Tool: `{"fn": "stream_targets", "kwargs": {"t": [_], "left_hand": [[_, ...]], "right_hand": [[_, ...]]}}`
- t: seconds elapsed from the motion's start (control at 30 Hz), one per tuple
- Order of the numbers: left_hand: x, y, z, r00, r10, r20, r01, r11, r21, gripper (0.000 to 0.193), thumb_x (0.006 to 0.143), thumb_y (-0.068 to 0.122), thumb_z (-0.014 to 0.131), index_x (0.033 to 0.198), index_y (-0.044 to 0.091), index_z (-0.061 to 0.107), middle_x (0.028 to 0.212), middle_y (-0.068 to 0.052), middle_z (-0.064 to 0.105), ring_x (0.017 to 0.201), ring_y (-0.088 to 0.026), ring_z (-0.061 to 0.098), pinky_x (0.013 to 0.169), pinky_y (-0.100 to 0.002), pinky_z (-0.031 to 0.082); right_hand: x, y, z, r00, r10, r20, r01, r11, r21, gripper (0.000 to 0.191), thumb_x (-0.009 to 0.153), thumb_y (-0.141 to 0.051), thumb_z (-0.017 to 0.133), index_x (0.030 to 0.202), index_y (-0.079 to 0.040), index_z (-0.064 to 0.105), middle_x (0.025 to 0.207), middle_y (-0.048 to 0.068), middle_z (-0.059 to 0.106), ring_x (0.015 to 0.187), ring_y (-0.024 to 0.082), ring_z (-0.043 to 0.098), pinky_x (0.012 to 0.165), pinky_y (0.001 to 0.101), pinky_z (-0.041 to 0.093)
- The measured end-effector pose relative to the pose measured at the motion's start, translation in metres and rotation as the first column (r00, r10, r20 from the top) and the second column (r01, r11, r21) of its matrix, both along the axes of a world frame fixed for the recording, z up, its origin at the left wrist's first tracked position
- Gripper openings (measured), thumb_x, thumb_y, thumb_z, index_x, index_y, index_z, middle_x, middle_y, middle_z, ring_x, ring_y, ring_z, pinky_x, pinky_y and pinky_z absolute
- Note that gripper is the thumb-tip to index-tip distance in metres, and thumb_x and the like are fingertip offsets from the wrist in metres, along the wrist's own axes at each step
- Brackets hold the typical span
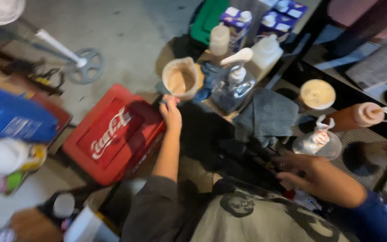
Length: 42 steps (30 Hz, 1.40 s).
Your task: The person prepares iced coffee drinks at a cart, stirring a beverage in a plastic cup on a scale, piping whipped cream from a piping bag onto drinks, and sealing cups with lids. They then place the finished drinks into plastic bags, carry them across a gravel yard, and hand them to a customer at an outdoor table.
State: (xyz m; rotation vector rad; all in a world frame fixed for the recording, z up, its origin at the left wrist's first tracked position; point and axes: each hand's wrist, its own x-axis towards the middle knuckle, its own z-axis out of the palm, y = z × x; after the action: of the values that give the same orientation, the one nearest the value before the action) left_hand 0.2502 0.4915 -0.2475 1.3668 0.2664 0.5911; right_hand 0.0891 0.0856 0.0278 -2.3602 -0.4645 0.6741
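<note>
Grey sleeve point(153, 210), hand point(171, 114) at beige-filled pitcher point(181, 78)

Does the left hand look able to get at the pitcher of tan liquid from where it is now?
Probably yes. The left hand is over the red cooler, its fingertips just below the pitcher, with nothing visible between them.

Floor: grey concrete point(126, 31) fills the upper left of the frame — scuffed, with dark shadows.
Tabletop: dark surface with a ribbed mat point(363, 139) at right.
Light: dim overall, brighter on the floor at upper centre.
Sharpness: edges blurred — details at left unclear.
</note>
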Motion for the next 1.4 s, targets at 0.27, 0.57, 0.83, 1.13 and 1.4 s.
{"fn": "stream_targets", "kwargs": {"t": [0.27,0.57,0.83,1.13,1.4], "left_hand": [[0.075,-0.023,-0.021,0.999,-0.053,-0.005,0.053,0.999,0.0,0.024,0.096,0.017,0.05,0.081,0.003,0.062,0.081,-0.005,0.063,0.079,-0.017,0.058,0.078,-0.032,0.047],[0.062,-0.019,-0.006,0.986,-0.165,0.025,0.149,0.937,0.315,0.026,0.098,0.013,0.052,0.076,0.003,0.06,0.084,-0.004,0.065,0.084,-0.018,0.062,0.083,-0.033,0.051],[-0.015,0.004,0.033,0.962,0.206,0.178,-0.257,0.905,0.34,0.022,0.095,0.005,0.065,0.111,-0.002,0.053,0.11,-0.011,0.054,0.102,-0.02,0.054,0.093,-0.033,0.048],[-0.143,-0.155,0.242,0.715,-0.699,0.01,0.425,0.446,0.788,0.032,0.084,0.019,0.078,0.111,0.008,0.065,0.112,-0.011,0.066,0.107,-0.03,0.064,0.1,-0.04,0.05],[-0.137,-0.331,0.307,-0.054,-0.982,-0.18,0.772,-0.155,0.617,0.031,0.09,0.017,0.068,0.116,0.002,0.063,0.108,-0.013,0.066,0.101,-0.029,0.065,0.09,-0.036,0.05]], "right_hand": [[-0.027,-0.102,-0.038,0.705,-0.583,0.403,0.659,0.748,-0.071,0.024,0.096,-0.018,0.07,0.116,-0.005,0.072,0.091,0.013,0.075,0.072,0.02,0.07,0.07,0.0332,0.055],[0.024,-0.077,-0.093,0.482,-0.418,0.77,0.582,0.81,0.075,0.028,0.084,-0.027,0.088,0.099,-0.008,0.075,0.098,0.011,0.064,0.081,0.027,0.063,0.072,0.0374,0.052],[0.0,-0.109,-0.075,0.411,-0.639,0.65,0.57,0.737,0.364,0.017,0.094,-0.015,0.086,0.102,-0.006,0.073,0.101,0.007,0.064,0.088,0.021,0.065,0.08,0.0317,0.052],[-0.052,-0.073,0.005,0.322,-0.624,0.712,0.396,0.772,0.497,0.022,0.091,-0.003,0.074,0.11,-0.006,0.064,0.113,0.012,0.064,0.102,0.027,0.062,0.091,0.0333,0.05],[-0.097,-0.092,0.056,0.587,-0.529,0.612,0.17,0.82,0.546,0.026,0.097,-0.009,0.066,0.122,-0.002,0.068,0.144,0.017,0.05,0.13,0.037,0.054,0.112,0.0425,0.044]]}}
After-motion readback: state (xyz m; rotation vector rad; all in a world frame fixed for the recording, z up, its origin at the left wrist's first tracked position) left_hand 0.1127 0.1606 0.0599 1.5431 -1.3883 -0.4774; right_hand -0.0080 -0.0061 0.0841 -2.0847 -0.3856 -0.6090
